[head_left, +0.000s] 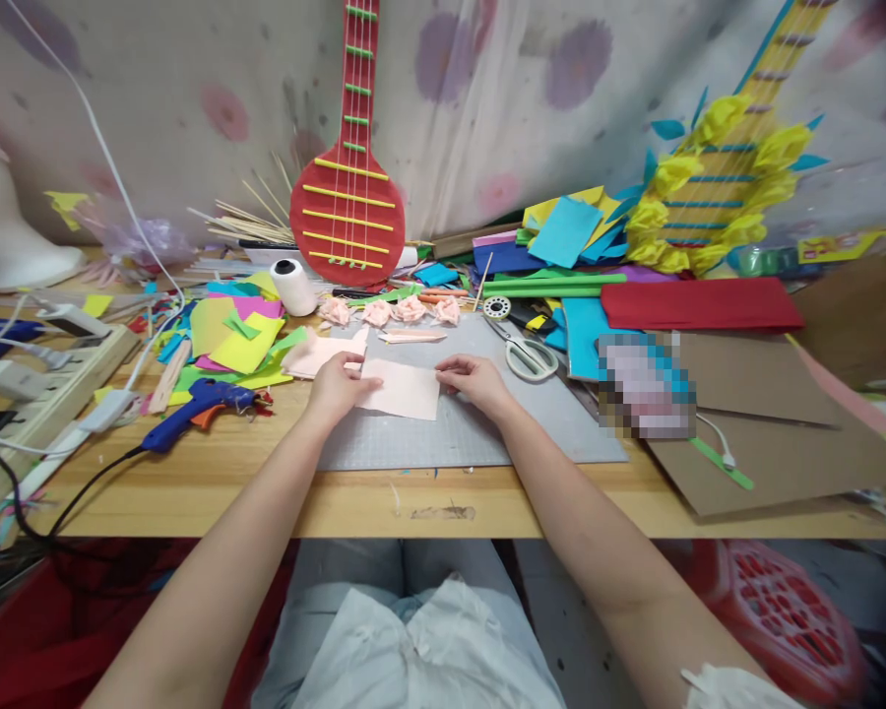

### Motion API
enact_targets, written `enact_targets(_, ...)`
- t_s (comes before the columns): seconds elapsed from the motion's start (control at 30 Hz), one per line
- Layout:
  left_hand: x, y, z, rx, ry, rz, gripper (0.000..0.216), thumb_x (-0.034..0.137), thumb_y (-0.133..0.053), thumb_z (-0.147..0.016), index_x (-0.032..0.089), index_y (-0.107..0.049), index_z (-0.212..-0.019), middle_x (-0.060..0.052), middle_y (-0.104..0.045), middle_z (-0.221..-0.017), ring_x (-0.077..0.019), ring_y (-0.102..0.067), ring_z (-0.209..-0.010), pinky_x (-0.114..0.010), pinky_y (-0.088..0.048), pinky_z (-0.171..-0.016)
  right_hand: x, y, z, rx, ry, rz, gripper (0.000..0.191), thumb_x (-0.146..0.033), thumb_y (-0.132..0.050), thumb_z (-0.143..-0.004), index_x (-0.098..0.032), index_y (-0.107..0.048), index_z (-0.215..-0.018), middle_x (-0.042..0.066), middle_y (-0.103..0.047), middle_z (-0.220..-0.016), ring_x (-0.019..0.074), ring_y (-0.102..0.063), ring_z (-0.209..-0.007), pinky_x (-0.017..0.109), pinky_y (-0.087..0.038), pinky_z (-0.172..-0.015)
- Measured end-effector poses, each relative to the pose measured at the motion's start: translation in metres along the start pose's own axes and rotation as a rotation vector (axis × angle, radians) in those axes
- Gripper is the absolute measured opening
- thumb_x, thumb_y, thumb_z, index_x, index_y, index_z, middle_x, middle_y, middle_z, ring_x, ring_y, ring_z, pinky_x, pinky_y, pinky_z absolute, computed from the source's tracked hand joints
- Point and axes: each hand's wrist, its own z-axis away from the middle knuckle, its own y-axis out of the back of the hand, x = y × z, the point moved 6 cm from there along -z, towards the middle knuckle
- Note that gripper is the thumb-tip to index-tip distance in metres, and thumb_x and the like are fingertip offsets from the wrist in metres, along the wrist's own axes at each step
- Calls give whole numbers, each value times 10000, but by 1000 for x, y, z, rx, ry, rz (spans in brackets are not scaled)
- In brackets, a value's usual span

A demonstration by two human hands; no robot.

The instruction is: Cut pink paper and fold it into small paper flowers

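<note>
A pale pink paper sheet lies on the grey cutting mat. My left hand pinches the sheet's left edge, fingers closed on it. My right hand pinches its upper right corner. Behind the sheet lie several small pink paper roses in a row, a narrow pink paper strip, and another pink paper piece to the left.
Scissors lie right of the mat beside a tape roll. A blue glue gun and colored paper scraps sit left, with a white thread spool. Brown cardboard, red felt, power strips and paper guitars surround.
</note>
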Motion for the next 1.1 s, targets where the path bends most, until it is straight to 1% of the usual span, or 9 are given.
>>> enact_targets(0.13,-2,2,2,36,-6,-35,534,318,-763,-453,172,-553,-922,48,-549,-568,-103,-501,-462,-209,-343,-438,-2,-6,1,-16,86,103,302,-388,-663,-601,-171,-614,-804,-7,-598,-668,86,-504,-568,209,-400,-517)
enact_targets(0.23,0,0,4,23,-34,-33,513,327,-745,-493,177,-553,-945,56,-538,-542,-98,-488,-455,-205,-342,-433,-2,-7,1,18,122,216,322,-341,-680,-591,-176,-618,-861,-31,-572,-641,81,-495,-568,209,-393,-537)
enact_targets(0.33,4,0,4,25,-82,0,456,344,-711,-554,175,-571,-954,47,-555,-547,-101,-501,-482,-206,-367,-460,0,-6,0,45,125,258,288,-296,-660,-609,-179,-615,-868,-46,-552,-614,78,-487,-549,206,-384,-529)
enact_targets(0.4,4,1,3,25,-67,51,387,378,-672,-604,167,-593,-918,34,-567,-556,-104,-510,-495,-214,-393,-479,2,-5,-1,47,122,255,264,-287,-653,-612,-177,-614,-849,-45,-557,-616,80,-494,-550,206,-389,-531)
enact_targets(0.47,1,3,3,11,-4,126,348,380,-649,-630,158,-602,-894,27,-574,-565,-108,-525,-506,-226,-425,-496,3,-3,-2,45,117,245,249,-280,-649,-615,-177,-611,-837,-42,-565,-615,84,-504,-553,208,-398,-535)
enact_targets(0.57,-2,4,5,-46,79,226,379,287,-692,-587,151,-590,-925,17,-609,-612,-117,-573,-554,-244,-472,-538,4,-2,-2,36,107,211,241,-267,-648,-613,-177,-606,-833,-36,-580,-612,89,-523,-554,213,-411,-539)
enact_targets(0.7,-2,6,8,-85,120,270,447,202,-731,-525,141,-573,-938,-1,-635,-633,-137,-607,-588,-259,-493,-553,6,-3,-2,7,70,120,232,-253,-645,-614,-176,-591,-825,-35,-586,-589,86,-522,-505,216,-420,-521)
enact_targets(0.9,-5,5,7,-64,134,278,435,206,-752,-496,146,-565,-885,9,-616,-571,-147,-603,-546,-266,-491,-519,9,-3,-3,-6,38,30,237,-230,-639,-602,-178,-579,-825,-33,-599,-622,79,-526,-491,219,-436,-515)
enact_targets(1.1,-4,5,5,-63,85,258,457,255,-775,-445,154,-533,-819,41,-574,-505,-123,-559,-465,-249,-466,-490,13,-2,-7,-19,86,6,260,-258,-641,-592,-178,-579,-831,-26,-604,-646,85,-532,-532,231,-447,-547)
